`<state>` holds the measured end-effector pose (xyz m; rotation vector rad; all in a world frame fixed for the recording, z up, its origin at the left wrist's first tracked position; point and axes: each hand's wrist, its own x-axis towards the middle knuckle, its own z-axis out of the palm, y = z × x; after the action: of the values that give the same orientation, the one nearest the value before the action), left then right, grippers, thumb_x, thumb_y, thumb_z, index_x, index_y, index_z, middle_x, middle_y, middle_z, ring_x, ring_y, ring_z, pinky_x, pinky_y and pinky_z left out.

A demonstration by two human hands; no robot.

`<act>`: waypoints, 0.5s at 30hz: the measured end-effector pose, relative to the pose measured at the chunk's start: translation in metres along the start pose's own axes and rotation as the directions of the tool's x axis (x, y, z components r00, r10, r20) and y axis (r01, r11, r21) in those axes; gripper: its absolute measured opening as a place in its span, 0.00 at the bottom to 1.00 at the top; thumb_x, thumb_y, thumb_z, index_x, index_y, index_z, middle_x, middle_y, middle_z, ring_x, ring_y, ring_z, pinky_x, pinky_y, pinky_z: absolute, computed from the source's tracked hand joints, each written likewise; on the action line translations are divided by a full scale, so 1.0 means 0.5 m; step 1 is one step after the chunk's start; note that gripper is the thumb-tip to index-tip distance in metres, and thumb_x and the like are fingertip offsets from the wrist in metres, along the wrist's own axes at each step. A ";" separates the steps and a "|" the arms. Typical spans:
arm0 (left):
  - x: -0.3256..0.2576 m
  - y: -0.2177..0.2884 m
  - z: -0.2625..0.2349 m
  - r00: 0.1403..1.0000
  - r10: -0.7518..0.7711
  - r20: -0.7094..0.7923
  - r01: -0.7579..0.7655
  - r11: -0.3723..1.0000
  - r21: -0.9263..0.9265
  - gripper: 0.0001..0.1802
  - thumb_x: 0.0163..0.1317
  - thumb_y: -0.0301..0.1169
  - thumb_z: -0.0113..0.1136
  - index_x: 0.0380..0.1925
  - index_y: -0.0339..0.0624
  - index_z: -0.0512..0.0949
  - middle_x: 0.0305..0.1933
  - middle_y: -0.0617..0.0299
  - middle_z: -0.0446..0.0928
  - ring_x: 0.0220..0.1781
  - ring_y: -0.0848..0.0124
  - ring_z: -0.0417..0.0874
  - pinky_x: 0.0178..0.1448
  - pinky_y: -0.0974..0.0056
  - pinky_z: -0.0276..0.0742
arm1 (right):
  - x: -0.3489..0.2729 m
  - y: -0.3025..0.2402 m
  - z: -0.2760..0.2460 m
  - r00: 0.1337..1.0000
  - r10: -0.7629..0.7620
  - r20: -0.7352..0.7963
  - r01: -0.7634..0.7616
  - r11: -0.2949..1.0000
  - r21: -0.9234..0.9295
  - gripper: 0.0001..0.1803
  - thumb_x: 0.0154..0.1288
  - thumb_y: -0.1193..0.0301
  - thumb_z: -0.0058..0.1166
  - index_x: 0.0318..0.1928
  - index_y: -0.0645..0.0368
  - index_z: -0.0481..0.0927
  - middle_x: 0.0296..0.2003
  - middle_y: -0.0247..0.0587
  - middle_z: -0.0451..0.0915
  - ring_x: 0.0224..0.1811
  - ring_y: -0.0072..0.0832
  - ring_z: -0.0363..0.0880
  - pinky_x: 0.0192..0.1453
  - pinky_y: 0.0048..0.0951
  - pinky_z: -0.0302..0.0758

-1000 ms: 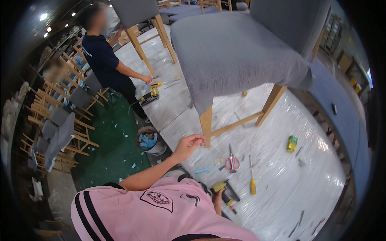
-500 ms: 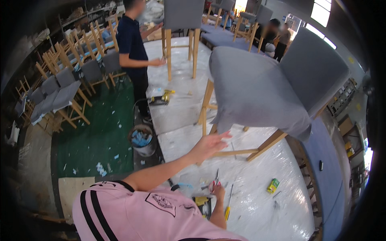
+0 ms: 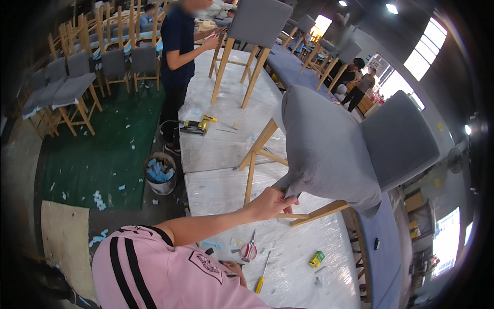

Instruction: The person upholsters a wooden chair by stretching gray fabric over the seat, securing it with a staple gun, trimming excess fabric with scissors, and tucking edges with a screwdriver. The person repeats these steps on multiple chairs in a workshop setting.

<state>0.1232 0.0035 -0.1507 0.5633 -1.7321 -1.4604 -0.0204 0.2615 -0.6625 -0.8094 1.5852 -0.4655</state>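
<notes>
Chair (image 3: 332,139) stands on the film-wrapped table (image 3: 296,268), backrest (image 3: 401,141) to the right. Left hand (image 3: 272,203) pinches the grey cloth (image 3: 303,177) at the seat's near-left corner, fingers closed on a loose fold. Right hand (image 3: 234,270) low near the shirt, partly hidden; cannot tell if it holds anything.

Handling, judged: cloth soft, thin, easily creased, best gripped at its hanging hem. Chair stiff, moderately heavy; wooden legs (image 3: 321,212) give firm holds but might slide on the slick film.

Edges: right table edge runs close by the chair. Scissors (image 3: 248,252), screwdriver (image 3: 260,285) and small box (image 3: 317,259) restrict the near side; more room toward the left edge.
</notes>
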 end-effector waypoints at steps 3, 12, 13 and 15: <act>0.007 -0.004 -0.002 0.997 -0.073 0.034 0.074 0.996 -0.056 0.20 0.78 0.43 0.57 0.45 0.37 0.88 0.27 0.58 0.86 0.31 0.74 0.88 0.35 0.66 0.81 | -0.021 -0.024 -0.109 0.888 -0.175 -0.424 0.044 0.952 -0.301 0.21 0.62 0.61 0.64 0.52 0.58 0.88 0.43 0.51 0.89 0.48 0.41 0.89 0.50 0.41 0.84; 0.007 -0.019 -0.006 0.994 -0.107 -0.006 0.107 0.993 -0.041 0.24 0.77 0.46 0.59 0.50 0.32 0.86 0.27 0.59 0.86 0.31 0.74 0.87 0.37 0.66 0.83 | 0.090 -0.094 -0.124 0.664 -0.173 -0.727 -0.019 0.969 -0.248 0.26 0.50 0.55 0.70 0.42 0.63 0.81 0.40 0.61 0.86 0.48 0.56 0.87 0.54 0.48 0.83; 0.012 -0.020 -0.006 0.995 -0.094 -0.018 0.093 0.994 -0.066 0.23 0.77 0.45 0.59 0.51 0.32 0.86 0.30 0.58 0.87 0.32 0.75 0.87 0.39 0.66 0.83 | 0.102 -0.107 -0.114 0.678 -0.134 -0.723 -0.089 0.961 -0.261 0.29 0.50 0.55 0.71 0.45 0.63 0.79 0.42 0.62 0.86 0.50 0.56 0.86 0.55 0.48 0.82; 0.008 -0.031 0.006 0.995 -0.088 -0.053 0.080 0.988 -0.135 0.22 0.77 0.43 0.60 0.54 0.32 0.84 0.34 0.57 0.88 0.35 0.75 0.87 0.42 0.66 0.83 | 0.097 -0.112 -0.111 0.705 -0.043 -0.708 -0.247 0.921 -0.302 0.35 0.50 0.53 0.71 0.52 0.64 0.76 0.46 0.62 0.85 0.53 0.57 0.85 0.58 0.49 0.81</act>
<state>0.1162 -0.0013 -0.1643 0.6085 -1.5694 -1.5890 -0.0620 0.1804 -0.6465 -0.8707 2.4943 -0.4121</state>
